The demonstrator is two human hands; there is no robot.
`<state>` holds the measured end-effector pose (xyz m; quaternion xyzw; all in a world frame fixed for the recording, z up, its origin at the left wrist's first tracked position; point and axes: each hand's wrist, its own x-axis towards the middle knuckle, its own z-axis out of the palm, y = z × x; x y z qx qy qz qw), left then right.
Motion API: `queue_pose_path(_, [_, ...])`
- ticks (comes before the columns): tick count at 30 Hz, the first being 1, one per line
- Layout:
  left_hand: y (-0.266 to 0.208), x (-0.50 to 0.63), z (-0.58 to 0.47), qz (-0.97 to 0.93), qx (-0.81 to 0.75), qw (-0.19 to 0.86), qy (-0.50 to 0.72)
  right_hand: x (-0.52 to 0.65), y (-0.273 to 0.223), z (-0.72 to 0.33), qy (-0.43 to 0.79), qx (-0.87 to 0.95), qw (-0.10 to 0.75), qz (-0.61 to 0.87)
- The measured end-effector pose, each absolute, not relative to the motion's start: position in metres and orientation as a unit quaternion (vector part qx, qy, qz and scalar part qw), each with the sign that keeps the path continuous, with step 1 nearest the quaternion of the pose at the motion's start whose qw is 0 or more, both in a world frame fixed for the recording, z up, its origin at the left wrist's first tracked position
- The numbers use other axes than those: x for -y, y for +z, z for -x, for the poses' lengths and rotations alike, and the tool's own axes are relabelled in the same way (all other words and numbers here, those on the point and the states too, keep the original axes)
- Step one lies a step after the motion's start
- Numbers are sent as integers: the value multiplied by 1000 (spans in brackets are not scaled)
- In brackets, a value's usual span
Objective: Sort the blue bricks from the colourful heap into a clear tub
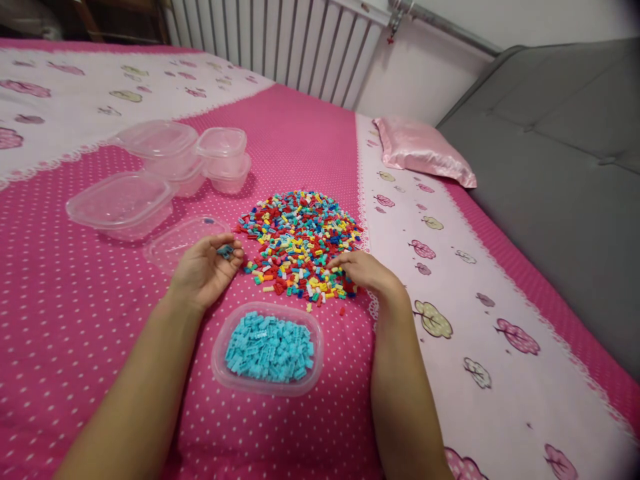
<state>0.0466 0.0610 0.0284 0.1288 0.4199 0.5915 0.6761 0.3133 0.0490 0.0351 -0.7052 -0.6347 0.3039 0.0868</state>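
My left hand (207, 268) is turned palm up, its fingers curled around a few small blue toy bricks (226, 251). To its right lies a round heap of mixed-colour toy bricks (300, 233) in red, yellow, blue, green and white. My right hand (359, 268) reaches into the near right part of this heap with fingers stretched down onto the bricks; I see nothing held in it, and its thumb is mostly hidden. Between my forearms stands a clear plastic container (219, 363) filled with light blue toy bricks (270, 347).
Behind my left hand lies a clear lid (165, 243). Farther back are a wide clear container (120, 203) and stacked clear containers (173, 163), (225, 157). The pink dotted bedspread (310, 133) lies under everything. A pink pillow (423, 150) rests by the grey headboard (560, 133); a radiator (280, 43) stands behind.
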Motion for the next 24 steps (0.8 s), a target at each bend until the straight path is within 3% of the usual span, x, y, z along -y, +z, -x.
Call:
queue_pose_path(4, [27, -61, -46, -128, -419, 677, 591, -38, 54, -315, 249, 598, 4, 762])
queue_pose_path(7, [27, -62, -46, -127, -418, 677, 592, -32, 64, -318, 179, 557, -12, 811])
queue_pose_path(11, [27, -62, -47, -125, -419, 678, 591, -36, 58, -322, 155, 565, 86, 806])
queue_pose_path(15, [28, -61, -47, -122, -421, 679, 589, -50, 36, -322, 224, 614, 208, 728])
queue_pose_path(19, [27, -62, -47, -124, -417, 678, 593, -58, 22, -313, 261, 602, 230, 719])
queue_pose_path(24, [27, -62, -46, -121, -417, 681, 590, -59, 18, -303, 247, 605, 196, 731])
